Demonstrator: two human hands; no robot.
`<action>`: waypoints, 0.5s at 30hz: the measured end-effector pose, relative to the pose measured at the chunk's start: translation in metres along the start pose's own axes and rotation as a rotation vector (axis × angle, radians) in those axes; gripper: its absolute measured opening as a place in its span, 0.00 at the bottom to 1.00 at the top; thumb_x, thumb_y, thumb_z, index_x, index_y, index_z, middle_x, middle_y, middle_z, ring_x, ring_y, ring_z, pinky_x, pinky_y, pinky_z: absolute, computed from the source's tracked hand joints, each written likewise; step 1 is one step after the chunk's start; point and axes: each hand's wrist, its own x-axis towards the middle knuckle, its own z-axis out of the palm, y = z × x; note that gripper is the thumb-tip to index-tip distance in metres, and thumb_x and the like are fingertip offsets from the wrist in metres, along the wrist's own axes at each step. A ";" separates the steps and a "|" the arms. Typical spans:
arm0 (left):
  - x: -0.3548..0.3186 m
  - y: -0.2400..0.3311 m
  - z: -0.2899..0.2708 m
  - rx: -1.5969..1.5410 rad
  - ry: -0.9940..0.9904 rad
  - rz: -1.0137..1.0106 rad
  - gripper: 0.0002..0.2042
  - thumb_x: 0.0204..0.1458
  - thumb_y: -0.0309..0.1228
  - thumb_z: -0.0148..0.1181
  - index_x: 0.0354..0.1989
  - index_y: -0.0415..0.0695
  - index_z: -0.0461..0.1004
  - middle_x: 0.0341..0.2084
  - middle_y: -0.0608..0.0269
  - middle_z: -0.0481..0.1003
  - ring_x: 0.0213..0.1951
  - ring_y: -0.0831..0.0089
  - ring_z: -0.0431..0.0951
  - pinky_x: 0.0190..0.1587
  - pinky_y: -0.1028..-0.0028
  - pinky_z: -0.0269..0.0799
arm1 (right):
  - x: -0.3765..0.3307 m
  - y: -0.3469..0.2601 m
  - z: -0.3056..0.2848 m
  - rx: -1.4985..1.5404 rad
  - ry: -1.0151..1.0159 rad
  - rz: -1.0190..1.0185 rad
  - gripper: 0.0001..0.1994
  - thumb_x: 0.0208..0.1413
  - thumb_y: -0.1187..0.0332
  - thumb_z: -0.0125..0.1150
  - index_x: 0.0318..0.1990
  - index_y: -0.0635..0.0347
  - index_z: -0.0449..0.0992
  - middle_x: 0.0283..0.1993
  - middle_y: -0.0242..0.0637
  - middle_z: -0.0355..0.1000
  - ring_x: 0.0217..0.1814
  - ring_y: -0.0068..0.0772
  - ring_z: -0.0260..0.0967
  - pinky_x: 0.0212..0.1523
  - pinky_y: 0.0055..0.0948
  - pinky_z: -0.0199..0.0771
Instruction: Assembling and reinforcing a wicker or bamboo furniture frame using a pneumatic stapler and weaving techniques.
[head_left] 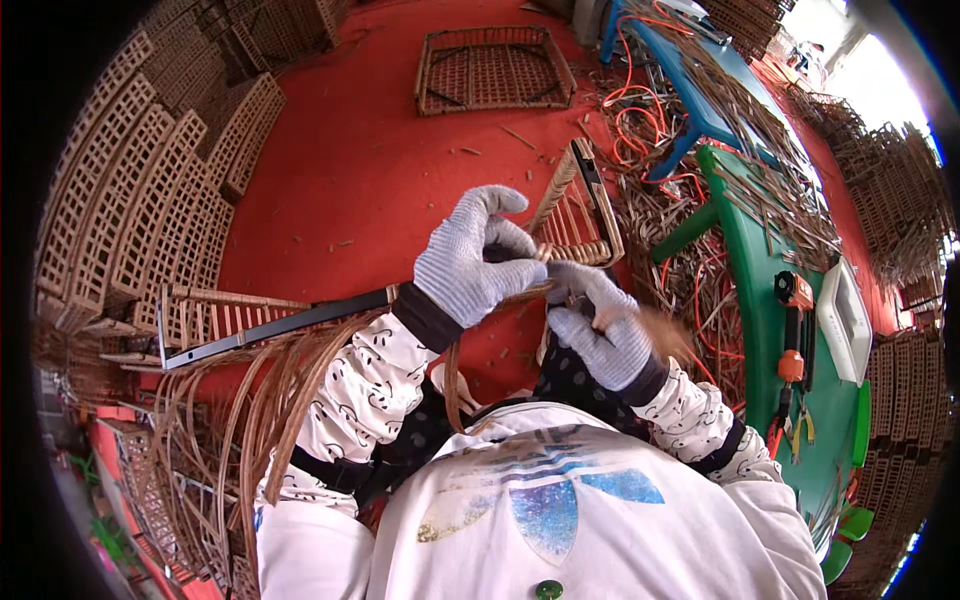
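In front of me lies a basket frame with dark metal bars and tan wrapped rims, its far corner rising beyond my hands. My left hand, in a grey knit glove, curls its fingers at the wrapped edge. A brown weaving strip runs beneath it toward my right hand. That hand, gloved too, pinches at the strip close to the left fingertips, and the exact grip is partly hidden. Several long brown strips hang beside my left forearm.
Woven lattice panels are stacked at left. A woven tray rests on the red floor ahead. At right, a green table carries an orange-and-black tool, pliers and a white tray; beyond stands a blue table. Scraps and an orange hose litter the floor.
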 end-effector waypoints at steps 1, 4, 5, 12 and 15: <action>-0.002 -0.001 0.000 -0.002 0.003 -0.003 0.24 0.39 0.21 0.61 0.46 0.39 0.58 0.26 0.62 0.72 0.30 0.78 0.72 0.37 0.77 0.68 | 0.005 -0.003 0.003 0.015 -0.011 0.040 0.17 0.46 0.72 0.59 0.44 0.64 0.65 0.32 0.40 0.68 0.35 0.28 0.67 0.37 0.25 0.67; -0.006 -0.002 -0.004 -0.068 -0.137 0.111 0.24 0.41 0.20 0.57 0.49 0.40 0.59 0.28 0.62 0.72 0.35 0.76 0.72 0.41 0.75 0.68 | 0.024 -0.023 0.003 0.224 -0.074 0.227 0.13 0.49 0.70 0.57 0.41 0.64 0.69 0.27 0.33 0.68 0.25 0.21 0.64 0.28 0.20 0.66; -0.006 0.001 -0.009 -0.063 -0.158 0.091 0.22 0.42 0.20 0.56 0.48 0.40 0.59 0.29 0.61 0.72 0.35 0.75 0.73 0.41 0.75 0.68 | 0.028 -0.028 0.001 0.358 -0.117 0.489 0.11 0.50 0.69 0.57 0.40 0.63 0.71 0.25 0.31 0.68 0.21 0.19 0.63 0.24 0.18 0.65; -0.002 -0.009 -0.012 0.405 0.073 0.114 0.13 0.43 0.23 0.55 0.39 0.41 0.65 0.29 0.56 0.72 0.34 0.65 0.74 0.38 0.71 0.69 | 0.042 -0.013 -0.005 0.336 -0.077 0.210 0.11 0.56 0.69 0.46 0.40 0.69 0.68 0.37 0.38 0.69 0.40 0.26 0.67 0.43 0.24 0.69; 0.006 -0.010 -0.012 0.466 0.074 0.147 0.11 0.42 0.26 0.55 0.36 0.42 0.66 0.30 0.52 0.72 0.35 0.56 0.73 0.38 0.65 0.69 | 0.054 -0.006 -0.006 0.312 -0.193 0.341 0.11 0.55 0.73 0.45 0.44 0.67 0.66 0.43 0.42 0.66 0.48 0.30 0.63 0.48 0.25 0.68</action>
